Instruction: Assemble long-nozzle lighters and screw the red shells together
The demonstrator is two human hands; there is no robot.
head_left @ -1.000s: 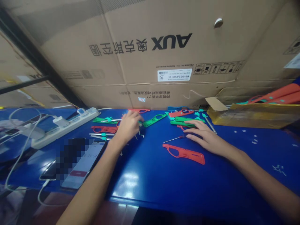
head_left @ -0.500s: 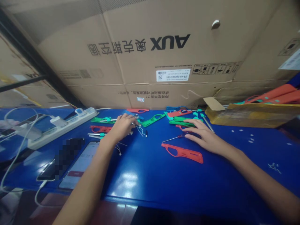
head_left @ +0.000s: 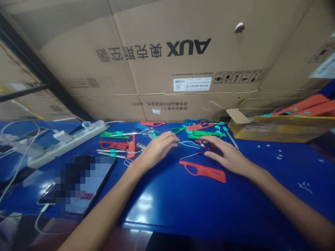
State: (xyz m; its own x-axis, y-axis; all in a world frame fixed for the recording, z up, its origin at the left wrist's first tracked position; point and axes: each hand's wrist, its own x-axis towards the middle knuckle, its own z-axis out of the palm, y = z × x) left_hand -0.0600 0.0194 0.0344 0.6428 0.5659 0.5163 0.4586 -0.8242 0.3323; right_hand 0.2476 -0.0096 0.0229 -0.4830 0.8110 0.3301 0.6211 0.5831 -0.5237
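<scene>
From the left hand [head_left: 158,149], gripped wires [head_left: 189,142] are pointed rightward. Near their ends, the right hand's [head_left: 230,153] fingers are spread.

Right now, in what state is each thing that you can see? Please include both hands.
Left hand: curled, white wires coming out of it.
Right hand: open, thumb apart.
Screwdriver: lying down, handle end close to the right hand.
Front red handle: lying flat.
Small box: open, red handles inside.
Big carton: upside down, judging by its print.
Power strip: plugs in it.
Front phone: screen lit.
</scene>
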